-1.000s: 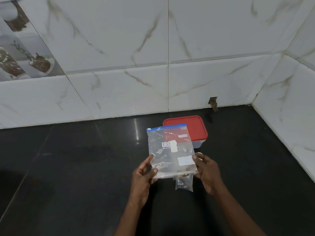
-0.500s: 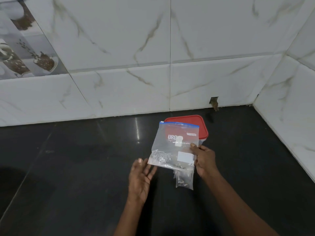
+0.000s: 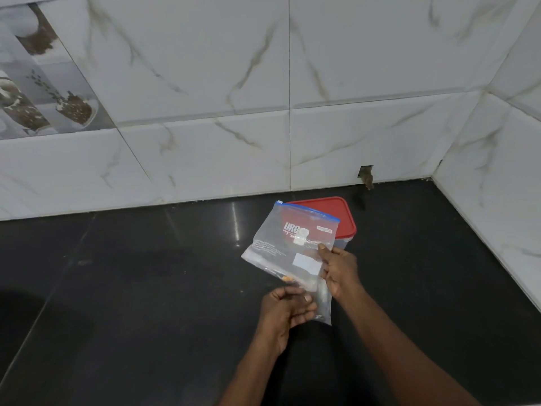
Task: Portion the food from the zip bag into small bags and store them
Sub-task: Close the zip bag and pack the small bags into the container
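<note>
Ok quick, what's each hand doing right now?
Left hand: fingers curled beside the small bag; whether it grips cannot be told.
Right hand: pinches the zip bag.

Single head-worn view, forward and down over the counter (image 3: 117, 288), toward tiled wall (image 3: 205, 83).

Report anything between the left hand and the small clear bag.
Nothing visible does. The left hand is at the left edge of the small bag, below the zip bag that the right hand pinches. Whether it grips the bag is unclear.
</note>
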Tool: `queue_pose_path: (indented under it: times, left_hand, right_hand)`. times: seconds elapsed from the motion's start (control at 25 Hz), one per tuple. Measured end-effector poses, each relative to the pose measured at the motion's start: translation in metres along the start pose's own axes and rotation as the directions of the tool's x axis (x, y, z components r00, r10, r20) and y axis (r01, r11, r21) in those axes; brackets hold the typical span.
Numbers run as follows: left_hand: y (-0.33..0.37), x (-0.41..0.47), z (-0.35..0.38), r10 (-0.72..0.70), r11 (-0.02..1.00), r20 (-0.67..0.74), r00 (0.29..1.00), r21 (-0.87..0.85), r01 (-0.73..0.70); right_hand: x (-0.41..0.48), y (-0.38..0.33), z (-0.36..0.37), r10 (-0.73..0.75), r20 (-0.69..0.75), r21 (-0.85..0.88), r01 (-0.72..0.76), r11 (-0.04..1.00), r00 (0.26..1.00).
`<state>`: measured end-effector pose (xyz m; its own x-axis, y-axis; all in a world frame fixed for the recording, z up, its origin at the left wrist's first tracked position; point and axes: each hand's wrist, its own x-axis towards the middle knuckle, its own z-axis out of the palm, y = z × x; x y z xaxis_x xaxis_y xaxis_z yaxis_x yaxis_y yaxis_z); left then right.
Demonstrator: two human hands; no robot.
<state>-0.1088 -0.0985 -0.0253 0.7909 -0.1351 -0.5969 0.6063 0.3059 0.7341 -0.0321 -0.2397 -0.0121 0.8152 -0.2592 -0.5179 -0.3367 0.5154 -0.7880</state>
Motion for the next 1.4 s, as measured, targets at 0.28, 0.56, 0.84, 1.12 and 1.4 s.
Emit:
queue_pose_path:
  times: [0.28, 0.56, 0.84, 1.12, 1.4]
  left_hand:
    - [0.012, 0.022, -0.04, 0.119, 0.945, -0.286, 0.951, -0.261, -0.197]
    - [0.029, 0.034, -0.055, 0.245, 0.966, -0.249, 0.937, -0.018, -0.258]
    - [0.032, 0.019, -0.056, 0.381, 0.924, -0.015, 0.924, 0.01, -0.381]
    - [0.046, 0.021, -0.063, 0.287, 0.949, 0.139, 0.948, 0.09, -0.301]
    - [0.041, 0.024, -0.073, 0.266, 0.946, 0.213, 0.94, 0.13, -0.297]
  right_hand:
    - [0.007, -0.012, -0.013, 0.013, 0.142, -0.107, 0.003, 0.994, 0.99]
    - [0.014, -0.015, -0.012, -0.006, 0.133, -0.065, 0.015, 0.998, 0.991]
    - [0.02, -0.012, -0.02, 0.009, 0.077, -0.037, -0.006, 0.999, 0.997]
    - [0.019, -0.013, -0.023, 0.009, 0.099, -0.016, -0.008, 1.0, 0.995]
    - [0.019, -0.011, -0.024, -0.019, 0.133, -0.043, 0.025, 0.999, 0.991]
